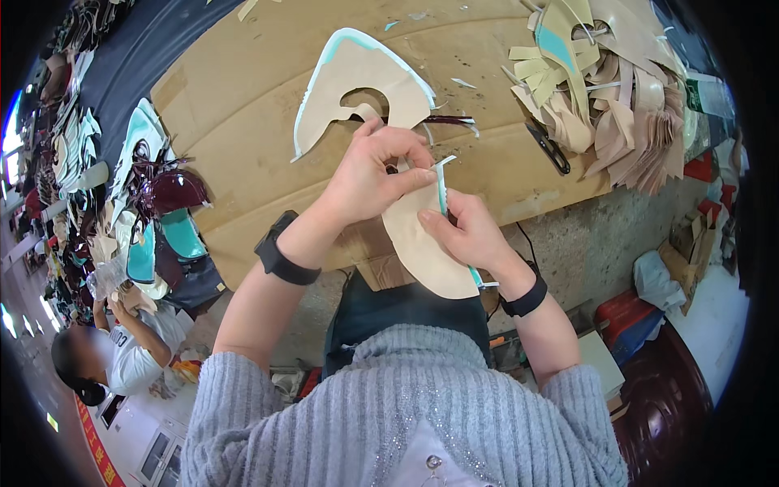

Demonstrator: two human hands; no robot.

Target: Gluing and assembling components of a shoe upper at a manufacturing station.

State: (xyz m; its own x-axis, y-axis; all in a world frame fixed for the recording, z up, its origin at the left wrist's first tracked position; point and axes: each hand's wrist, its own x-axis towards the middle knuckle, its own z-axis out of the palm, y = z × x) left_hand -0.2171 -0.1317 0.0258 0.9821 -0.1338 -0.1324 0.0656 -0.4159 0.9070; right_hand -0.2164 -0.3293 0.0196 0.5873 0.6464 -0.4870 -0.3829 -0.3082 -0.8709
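Note:
Between my two hands is a beige leather shoe-upper piece [422, 247] with a curved lower edge and a turquoise-and-white strip along its right side. My left hand [377, 166] pinches its upper end, fingers curled. My right hand [469, 231] grips the right edge, thumb on top of the leather. Just beyond my left hand lies another beige upper piece [357, 77] with a turquoise edge and a curved cutout, flat on the cardboard. A dark, thin strip [448, 119] rests beside it.
Cardboard [235, 105] covers the table. At the right are a black utility knife [549, 149] and a heap of beige leather pieces [604, 89]. Dark red and turquoise pieces [174, 191] lie at the left edge. Another person [134, 341] works at the lower left.

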